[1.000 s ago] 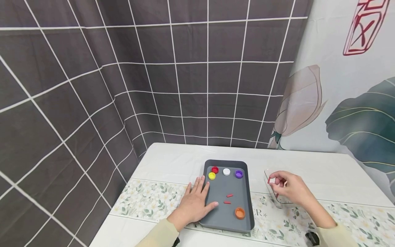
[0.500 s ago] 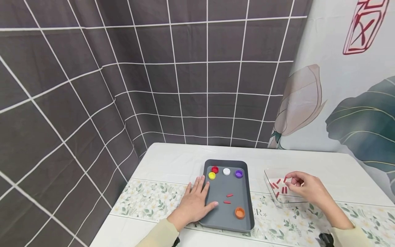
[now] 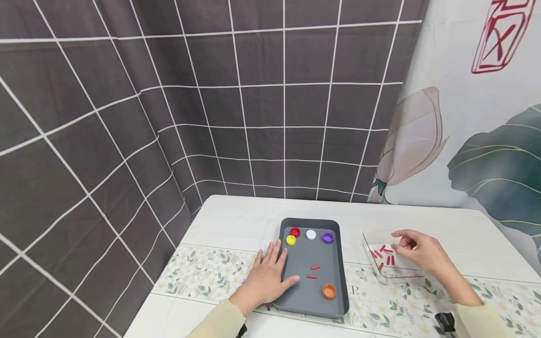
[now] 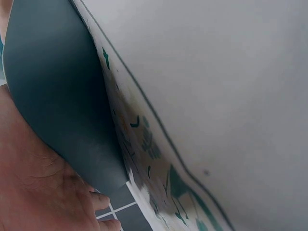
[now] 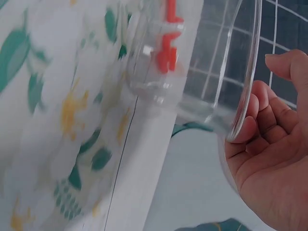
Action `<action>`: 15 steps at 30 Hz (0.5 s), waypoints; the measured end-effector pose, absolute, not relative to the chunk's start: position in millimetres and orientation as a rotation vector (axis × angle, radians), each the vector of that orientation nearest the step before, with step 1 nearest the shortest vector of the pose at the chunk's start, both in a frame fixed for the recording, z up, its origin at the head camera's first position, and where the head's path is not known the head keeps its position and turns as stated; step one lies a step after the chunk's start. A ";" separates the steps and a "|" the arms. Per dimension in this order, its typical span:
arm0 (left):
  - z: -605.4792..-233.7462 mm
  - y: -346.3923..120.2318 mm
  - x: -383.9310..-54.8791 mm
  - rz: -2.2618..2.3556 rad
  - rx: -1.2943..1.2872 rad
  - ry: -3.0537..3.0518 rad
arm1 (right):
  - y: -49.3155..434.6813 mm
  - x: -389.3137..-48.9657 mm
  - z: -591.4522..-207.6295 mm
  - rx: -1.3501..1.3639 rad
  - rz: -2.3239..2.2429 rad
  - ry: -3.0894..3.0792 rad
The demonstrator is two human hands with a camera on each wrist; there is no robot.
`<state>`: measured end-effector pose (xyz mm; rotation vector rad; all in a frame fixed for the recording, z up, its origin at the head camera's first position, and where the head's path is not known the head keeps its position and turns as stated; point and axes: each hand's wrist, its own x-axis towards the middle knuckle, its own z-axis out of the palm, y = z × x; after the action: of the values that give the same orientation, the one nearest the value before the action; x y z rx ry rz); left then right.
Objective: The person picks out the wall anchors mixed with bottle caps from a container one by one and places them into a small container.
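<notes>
My left hand (image 3: 267, 280) rests flat with spread fingers on the left rim of a shallow grey tray (image 3: 314, 253). The left wrist view shows the palm (image 4: 38, 183) against the tray's outer side (image 4: 57, 86). Over the right part of a clear plastic box (image 3: 401, 278) hovers my right hand (image 3: 424, 251), thumb and index finger apart, nothing visible between them. Its other fingers (image 5: 262, 120) bend loosely near the box's rim in the right wrist view. Several short red sticks (image 3: 388, 250) lie in the box, and two red sticks (image 3: 312, 276) lie in the tray.
Inside the tray sit a red cap (image 3: 295, 232), a yellow cap (image 3: 290, 240), a white cap (image 3: 311, 234), a purple cap (image 3: 328, 238) and an orange cap (image 3: 329, 291). A white table with a floral band (image 3: 203, 270) carries everything. Dark gridded cloth (image 3: 262, 108) hangs behind.
My right hand moved right over the box, then let go of the red stick it pinched; the stick now lies among the others. Its thumb and index finger have parted. The left hand stays put.
</notes>
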<state>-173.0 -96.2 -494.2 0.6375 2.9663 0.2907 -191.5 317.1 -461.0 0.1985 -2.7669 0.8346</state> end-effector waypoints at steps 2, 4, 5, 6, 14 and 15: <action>-493.8 -96.1 -172.9 0.293 0.633 2.962 | 311.4 -191.5 -460.1 0.225 0.879 -2.770; -493.6 -96.0 -172.9 0.290 0.627 2.960 | 303.3 -191.4 -459.7 0.265 0.924 -2.765; -493.3 -96.1 -172.8 0.291 0.626 2.961 | 298.7 -191.2 -459.7 0.289 0.942 -2.760; -493.1 -96.1 -172.9 0.289 0.624 2.960 | 293.9 -191.2 -459.8 0.317 0.958 -2.750; -494.2 -96.1 -173.1 0.291 0.621 2.960 | 254.8 -191.7 -463.7 0.636 1.055 -2.614; -493.9 -96.1 -172.9 0.290 0.621 2.959 | 250.8 -192.4 -464.2 0.681 1.063 -2.603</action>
<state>-172.9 -96.1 -493.9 0.6209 2.9594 0.2904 -192.4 250.8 -464.2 0.6807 -2.6033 1.0628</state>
